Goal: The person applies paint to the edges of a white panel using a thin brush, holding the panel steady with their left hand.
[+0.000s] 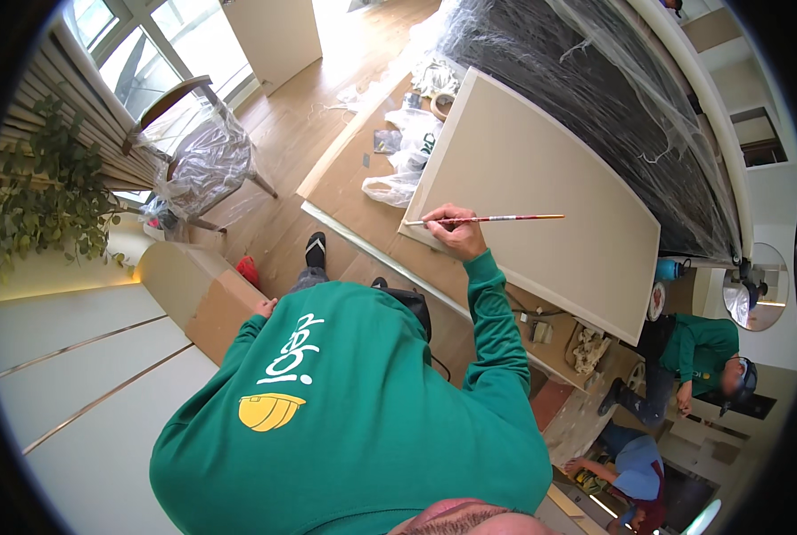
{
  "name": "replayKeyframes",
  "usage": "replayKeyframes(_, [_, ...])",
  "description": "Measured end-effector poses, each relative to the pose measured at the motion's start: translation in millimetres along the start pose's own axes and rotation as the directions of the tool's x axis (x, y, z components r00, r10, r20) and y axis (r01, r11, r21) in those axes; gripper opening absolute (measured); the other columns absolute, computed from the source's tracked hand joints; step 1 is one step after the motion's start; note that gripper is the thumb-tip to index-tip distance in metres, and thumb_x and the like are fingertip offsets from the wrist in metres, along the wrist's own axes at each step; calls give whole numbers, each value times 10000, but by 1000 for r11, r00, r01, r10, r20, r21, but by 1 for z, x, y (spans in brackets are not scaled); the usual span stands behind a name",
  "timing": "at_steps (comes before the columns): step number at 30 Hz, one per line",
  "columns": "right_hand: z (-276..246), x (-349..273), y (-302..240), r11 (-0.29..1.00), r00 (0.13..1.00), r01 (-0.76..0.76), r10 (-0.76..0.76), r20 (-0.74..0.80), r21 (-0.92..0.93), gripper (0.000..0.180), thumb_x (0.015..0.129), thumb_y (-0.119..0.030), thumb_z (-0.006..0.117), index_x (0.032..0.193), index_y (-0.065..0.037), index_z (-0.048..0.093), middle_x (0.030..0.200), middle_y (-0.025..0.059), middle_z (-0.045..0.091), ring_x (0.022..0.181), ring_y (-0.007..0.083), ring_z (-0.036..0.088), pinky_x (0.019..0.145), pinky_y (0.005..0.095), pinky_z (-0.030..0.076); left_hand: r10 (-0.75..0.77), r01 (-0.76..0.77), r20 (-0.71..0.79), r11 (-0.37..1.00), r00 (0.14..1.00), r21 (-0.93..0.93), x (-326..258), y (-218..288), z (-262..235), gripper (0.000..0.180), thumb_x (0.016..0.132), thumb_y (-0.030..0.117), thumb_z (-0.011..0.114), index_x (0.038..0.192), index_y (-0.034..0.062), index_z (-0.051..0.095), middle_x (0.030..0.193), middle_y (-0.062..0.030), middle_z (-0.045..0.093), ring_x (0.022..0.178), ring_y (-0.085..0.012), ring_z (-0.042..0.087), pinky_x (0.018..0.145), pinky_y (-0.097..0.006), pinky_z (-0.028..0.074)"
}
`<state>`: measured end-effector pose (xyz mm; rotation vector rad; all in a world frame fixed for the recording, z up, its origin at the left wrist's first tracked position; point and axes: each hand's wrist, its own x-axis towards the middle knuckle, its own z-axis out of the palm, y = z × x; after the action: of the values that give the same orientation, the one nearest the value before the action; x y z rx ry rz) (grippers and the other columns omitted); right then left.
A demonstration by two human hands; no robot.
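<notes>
My right hand grips a long thin paintbrush with a red and white striped handle. Its bristle end touches the near left edge of a large beige panel. The panel lies tilted on a cardboard-covered surface. My left hand hangs by my side next to a brown cardboard box; only its knuckles show past the green sleeve, and nothing is visible in it. My green sweatshirt fills the lower middle of the view.
White plastic bags and a tape roll lie left of the panel. Behind it stands dark furniture wrapped in plastic film. A film-wrapped chair and a plant are at left. Two other people crouch at lower right.
</notes>
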<state>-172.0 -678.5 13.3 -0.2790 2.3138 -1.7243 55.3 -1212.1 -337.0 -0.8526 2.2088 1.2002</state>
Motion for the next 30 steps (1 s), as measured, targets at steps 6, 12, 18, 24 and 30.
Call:
replayKeyframes(6, [2,0,-13,993,996,-75,79,-45,86,117,870,-58,695,951,1,754,859,36,709,799,88,664,727,234,535,63,-62,16,998,998,-27,-6,-4,1,549,867,533,712,891,-15,747,793,-127,724,721,-222,668,673,-398,523])
replayKeyframes(12, [-3,1,-15,999,999,-30,30,40,-22,131,860,-86,728,967,-16,759,846,13,715,726,64,613,660,217,494,39,-39,-15,999,999,3,-14,1,8,573,867,542,705,961,-22,747,855,-165,736,809,-243,697,748,-400,538])
replayKeyframes(18, [-5,17,1,994,991,-21,35,-129,109,135,900,-92,700,990,-1,745,827,17,722,749,68,638,683,217,507,-42,40,22,997,999,73,-8,-5,2,612,861,573,693,1015,-17,745,974,-195,740,931,-297,704,830,-414,537])
replayKeyframes(24, [-19,43,4,996,978,24,-6,-209,82,141,926,-98,682,1001,10,735,844,26,727,765,79,649,704,224,520,-81,78,40,994,996,74,-3,-4,-1,630,860,579,693,1078,-11,721,1045,-219,727,1009,-335,691,906,-425,526])
replayKeyframes(30, [-28,56,2,994,958,70,-44,-282,80,130,918,-84,685,999,0,740,846,32,731,763,85,649,710,225,523,-95,97,73,995,993,-24,-12,11,1,619,863,583,691,1022,-15,718,1019,-217,726,966,-336,691,869,-438,529])
